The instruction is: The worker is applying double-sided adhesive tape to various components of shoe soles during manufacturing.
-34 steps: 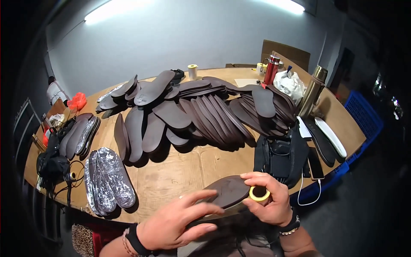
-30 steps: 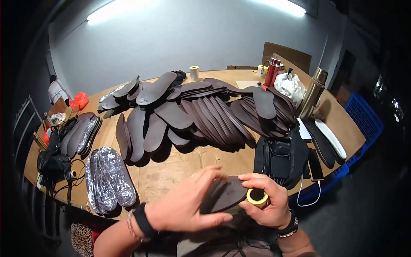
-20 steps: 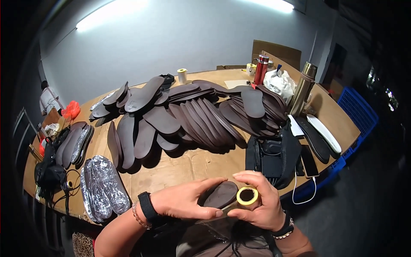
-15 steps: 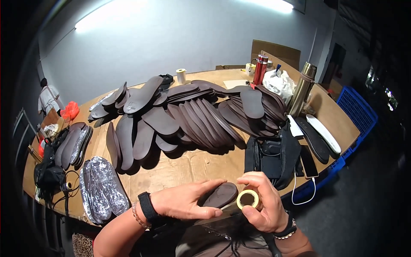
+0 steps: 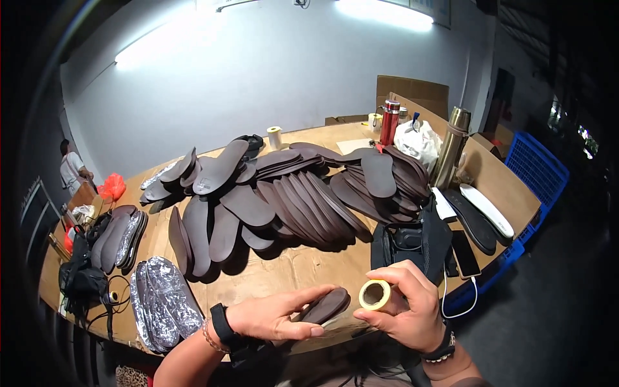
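At the near edge of the table, my left hand (image 5: pixel 274 315) spans a dark brown insole (image 5: pixel 329 306), its fingers along the far side and its thumb on the near side. The palm hides the insole's other end. To the right, my right hand (image 5: pixel 412 308) grips a pale yellow roll (image 5: pixel 374 295) with a hollow core, its open end facing up. Thumb and fingers are wrapped round the roll, just right of the insole and apart from it.
A large heap of brown insoles (image 5: pixel 309 209) spreads across the table (image 5: pixel 258 284). Insoles with silvery, crinkled faces (image 5: pixel 164 303) lie at the left. A black bag (image 5: pixel 412 242), a phone (image 5: pixel 465 255) on a white cable and a steel flask (image 5: pixel 451 148) stand or lie at the right.
The view has tilted up slightly, so the table sits lower in the picture. My right hand has turned the roll a little and raised it relative to the insole.
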`<act>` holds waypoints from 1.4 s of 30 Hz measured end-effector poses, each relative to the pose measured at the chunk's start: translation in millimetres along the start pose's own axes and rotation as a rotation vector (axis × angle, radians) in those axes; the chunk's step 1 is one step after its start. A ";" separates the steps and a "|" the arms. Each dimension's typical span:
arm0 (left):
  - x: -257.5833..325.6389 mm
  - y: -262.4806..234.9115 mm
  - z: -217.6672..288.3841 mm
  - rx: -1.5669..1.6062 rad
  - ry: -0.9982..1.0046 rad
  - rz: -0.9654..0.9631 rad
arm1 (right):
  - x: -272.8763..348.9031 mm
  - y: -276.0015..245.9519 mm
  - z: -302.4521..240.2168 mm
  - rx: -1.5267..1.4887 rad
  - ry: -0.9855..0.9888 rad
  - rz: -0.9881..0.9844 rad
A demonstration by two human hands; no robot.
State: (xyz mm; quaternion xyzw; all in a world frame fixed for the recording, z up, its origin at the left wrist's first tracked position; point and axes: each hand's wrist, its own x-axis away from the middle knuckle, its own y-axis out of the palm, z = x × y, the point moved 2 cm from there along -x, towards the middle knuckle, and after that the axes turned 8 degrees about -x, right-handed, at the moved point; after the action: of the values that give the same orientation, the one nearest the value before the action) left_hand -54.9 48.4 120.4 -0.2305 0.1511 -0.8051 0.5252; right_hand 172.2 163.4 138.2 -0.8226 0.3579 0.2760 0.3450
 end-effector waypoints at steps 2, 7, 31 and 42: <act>3.5 2.7 -2.4 0.003 0.039 0.039 | -1.2 1.3 -3.8 0.056 -0.024 0.006; 14.7 8.0 14.6 -0.054 0.063 0.110 | 1.6 2.3 -8.4 0.032 -0.050 0.018; 64.5 150.7 -0.4 0.166 -0.022 0.545 | 47.2 8.6 -33.1 -0.250 -0.056 -0.277; 75.8 171.3 8.7 0.087 -0.095 0.617 | 55.9 16.9 -35.0 -0.213 -0.003 -0.281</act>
State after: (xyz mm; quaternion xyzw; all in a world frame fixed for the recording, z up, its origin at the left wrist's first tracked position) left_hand 56.8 -90.0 60.7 -0.1885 0.1545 -0.6019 0.7605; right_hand 199.3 105.8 114.1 -0.8961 0.2074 0.2626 0.2916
